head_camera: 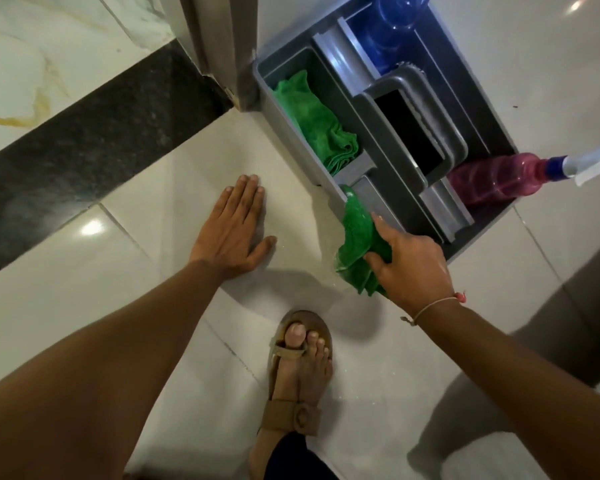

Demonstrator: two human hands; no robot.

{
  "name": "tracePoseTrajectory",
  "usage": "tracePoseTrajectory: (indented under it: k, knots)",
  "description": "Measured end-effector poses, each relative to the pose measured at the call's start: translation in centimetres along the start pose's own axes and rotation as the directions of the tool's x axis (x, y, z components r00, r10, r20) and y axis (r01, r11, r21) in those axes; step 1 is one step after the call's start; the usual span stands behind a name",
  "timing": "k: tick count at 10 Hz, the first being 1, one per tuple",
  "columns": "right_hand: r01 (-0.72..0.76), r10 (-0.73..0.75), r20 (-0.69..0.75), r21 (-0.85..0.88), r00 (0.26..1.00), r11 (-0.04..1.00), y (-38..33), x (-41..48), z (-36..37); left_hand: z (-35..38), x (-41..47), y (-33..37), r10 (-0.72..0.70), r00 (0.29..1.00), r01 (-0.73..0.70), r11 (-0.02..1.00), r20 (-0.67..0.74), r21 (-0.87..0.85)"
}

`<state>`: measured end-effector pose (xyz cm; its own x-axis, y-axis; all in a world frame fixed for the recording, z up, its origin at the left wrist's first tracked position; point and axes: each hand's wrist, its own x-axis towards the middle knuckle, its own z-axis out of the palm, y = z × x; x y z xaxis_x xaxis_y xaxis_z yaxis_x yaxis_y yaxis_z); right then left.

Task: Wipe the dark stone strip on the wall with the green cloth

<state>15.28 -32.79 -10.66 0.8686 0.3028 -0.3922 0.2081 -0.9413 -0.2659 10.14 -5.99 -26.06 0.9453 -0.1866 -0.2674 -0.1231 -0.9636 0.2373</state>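
The right hand [409, 268] grips a bunched green cloth [357, 244], fingers and thumb closed on the fabric. The cloth is held at the near corner of a grey caddy [267, 84], its upper end touching or just over the caddy rim; which one cannot be told. The left hand [232, 230] lies flat on the pale floor tile [174, 306], fingers straight and nearly together, thumb spread, holding nothing.

The dark stone strip [84, 140] runs diagonally along the foot of the wall, between the marble wall panel [42, 57] and the floor. Its right end meets a door frame [215, 39]. The caddy stands just beside that frame. Bare tile lies open between the left hand and the strip, and between both hands.

Inside the caddy, a second green cloth [319, 126] lies folded in the compartment along the left wall. A blue bottle [392, 32] occupies the far compartment, cut off by the top edge of the picture. A pink spray bottle [499, 176] lies at the right corner; its nozzle is cut off at the picture's right edge. The central handle [409, 133] surrounds a dark opening whose content cannot be made out.

A sandalled foot [302, 368] stands on the tile below the hands. The tiles are glossy, with light reflections.
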Motion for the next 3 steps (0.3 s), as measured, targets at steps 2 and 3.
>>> tracePoseTrajectory:
  k: [2, 3]
  knots:
    - [-0.124, 0.126, -0.021, 0.094, 0.992, 0.988, -2.9, -0.3, -1.2, -4.9, -1.5, -0.7, -0.177, 0.980, 0.183, 0.981, 0.086, -0.063]
    - [-0.050, 0.088, -0.091, 0.362, 0.992, 0.931, -7.8, -0.9, -5.1, -9.5, -3.6, -3.2, -0.407, 0.913, 0.402, 0.908, -0.024, -0.115]
